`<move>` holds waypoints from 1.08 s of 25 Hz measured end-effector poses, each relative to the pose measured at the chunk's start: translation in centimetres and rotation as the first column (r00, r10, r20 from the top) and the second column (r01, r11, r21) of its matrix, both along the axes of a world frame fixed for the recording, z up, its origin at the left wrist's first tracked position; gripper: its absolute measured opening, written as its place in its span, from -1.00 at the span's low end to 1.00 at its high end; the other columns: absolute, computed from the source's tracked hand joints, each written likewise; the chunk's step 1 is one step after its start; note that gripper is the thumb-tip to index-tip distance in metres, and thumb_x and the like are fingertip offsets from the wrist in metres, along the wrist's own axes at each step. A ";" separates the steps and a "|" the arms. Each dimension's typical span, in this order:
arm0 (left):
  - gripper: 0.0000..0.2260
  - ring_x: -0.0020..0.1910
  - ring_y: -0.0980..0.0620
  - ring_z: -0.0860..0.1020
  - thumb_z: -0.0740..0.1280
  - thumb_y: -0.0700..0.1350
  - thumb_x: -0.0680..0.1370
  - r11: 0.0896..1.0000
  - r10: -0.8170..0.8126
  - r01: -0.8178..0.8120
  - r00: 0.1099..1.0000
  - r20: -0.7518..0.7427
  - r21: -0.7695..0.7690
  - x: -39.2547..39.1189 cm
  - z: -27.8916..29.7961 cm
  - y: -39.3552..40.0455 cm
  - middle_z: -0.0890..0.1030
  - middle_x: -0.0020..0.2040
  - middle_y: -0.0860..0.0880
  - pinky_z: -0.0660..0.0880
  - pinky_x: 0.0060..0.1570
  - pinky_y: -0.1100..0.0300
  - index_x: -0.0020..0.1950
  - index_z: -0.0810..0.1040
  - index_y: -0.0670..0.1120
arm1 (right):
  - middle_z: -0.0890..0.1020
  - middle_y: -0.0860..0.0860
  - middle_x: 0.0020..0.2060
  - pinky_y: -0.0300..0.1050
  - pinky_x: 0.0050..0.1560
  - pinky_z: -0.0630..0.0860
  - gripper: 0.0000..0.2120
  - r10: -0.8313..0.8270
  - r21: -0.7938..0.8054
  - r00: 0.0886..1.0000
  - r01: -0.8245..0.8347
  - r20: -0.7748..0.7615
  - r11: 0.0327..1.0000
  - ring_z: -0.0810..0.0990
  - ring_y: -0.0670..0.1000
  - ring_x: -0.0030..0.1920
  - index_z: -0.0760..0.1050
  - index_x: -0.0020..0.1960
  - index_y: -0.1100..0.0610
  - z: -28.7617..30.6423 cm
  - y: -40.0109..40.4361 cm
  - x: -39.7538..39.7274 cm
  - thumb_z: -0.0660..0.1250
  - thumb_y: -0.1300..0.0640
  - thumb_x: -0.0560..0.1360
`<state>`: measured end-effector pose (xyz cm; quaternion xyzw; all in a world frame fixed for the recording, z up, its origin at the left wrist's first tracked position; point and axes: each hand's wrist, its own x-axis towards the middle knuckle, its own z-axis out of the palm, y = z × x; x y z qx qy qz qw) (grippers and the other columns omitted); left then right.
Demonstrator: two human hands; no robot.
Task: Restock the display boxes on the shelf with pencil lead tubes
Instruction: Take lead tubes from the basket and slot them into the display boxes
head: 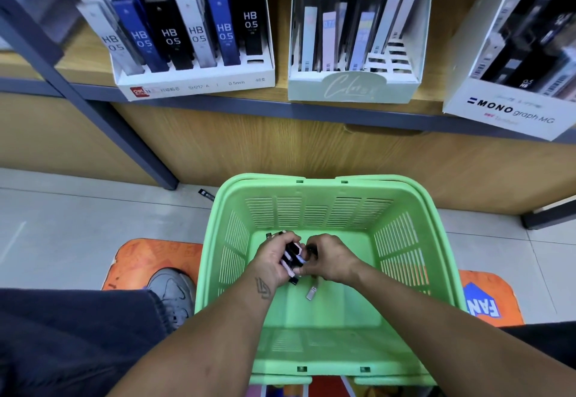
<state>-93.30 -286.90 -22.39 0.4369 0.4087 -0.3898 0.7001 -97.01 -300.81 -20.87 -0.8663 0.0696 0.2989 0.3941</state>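
Your left hand [274, 259] grips a bundle of slim black-and-pink lead tubes [293, 256]; your right hand [327, 259] pinches their ends; a loose silver tube [311, 293] lies just below your right hand.

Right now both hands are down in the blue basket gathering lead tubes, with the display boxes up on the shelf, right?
Not quite: the basket is green, not blue, as the head view shows. Both hands, left hand and right hand, are in it gathering lead tubes.

Green slatted basket [402, 206]; orange mat [146, 259]; black, blue, white tubes [199, 28].
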 end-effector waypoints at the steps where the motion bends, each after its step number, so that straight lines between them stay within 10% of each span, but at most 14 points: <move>1: -0.88 -0.52 -0.06 0.50 0.30 -0.35 0.53 1.000 0.018 -0.019 1.000 0.014 0.025 0.0 0.0 0.1 0.51 -0.41 -0.15 0.51 -0.47 0.20 -0.19 0.48 -0.20 | 0.52 -0.09 -0.32 -0.26 -0.35 0.37 -0.66 0.032 0.006 0.999 -0.032 -0.008 0.999 0.46 -0.11 -0.35 0.50 -0.10 0.08 0.3 0.0 0.0 0.64 0.04 0.33; 11: -0.85 -0.30 -0.17 0.63 0.37 -0.34 0.53 0.999 0.036 -0.033 0.996 0.085 -0.034 0.2 1.9 0.4 0.63 -0.12 -0.26 0.59 -0.44 0.07 0.08 0.52 -0.20 | 0.55 -0.09 -0.16 -0.02 -0.19 0.47 -0.51 0.130 -0.251 0.990 -0.112 0.056 0.962 0.56 0.04 -0.11 0.36 -0.01 0.00 2.6 0.6 1.1 0.59 -0.17 0.32; 17: -0.88 -0.54 0.05 0.42 0.32 -0.37 0.49 0.992 -0.118 0.110 0.980 0.160 0.061 0.8 5.4 0.5 0.46 -0.41 -0.08 0.39 -0.57 0.30 -0.16 0.45 -0.18 | 0.68 0.20 -0.11 -0.13 -0.39 0.36 -0.67 0.037 0.223 0.973 0.015 -0.230 0.975 0.57 0.07 -0.23 0.43 0.15 0.15 8.2 -2.3 2.8 0.46 0.23 0.45; 21: -0.83 -0.51 0.01 0.44 0.30 -0.43 0.53 0.936 -0.351 0.314 0.873 0.339 0.160 0.9 10.4 1.1 0.49 -0.31 -0.14 0.41 -0.56 0.26 0.06 0.46 -0.25 | 0.66 0.30 0.00 -0.17 -0.11 0.63 -0.81 -0.030 0.547 0.961 0.181 -0.274 0.817 0.72 0.13 -0.07 0.42 0.18 0.36 13.9 -5.1 3.5 0.11 0.47 0.63; 27: -0.75 -0.51 -0.01 0.42 0.33 -0.43 0.42 0.868 -0.482 0.441 0.645 0.593 0.226 0.2 15.2 1.4 0.49 -0.37 -0.09 0.41 -0.51 0.19 0.03 0.57 -0.18 | 0.65 0.21 -0.13 -0.15 -0.32 0.54 -0.49 -0.082 0.443 0.995 0.096 -0.050 0.891 0.60 0.08 -0.30 0.44 0.35 0.15 20.9 -6.1 2.5 0.14 0.55 0.52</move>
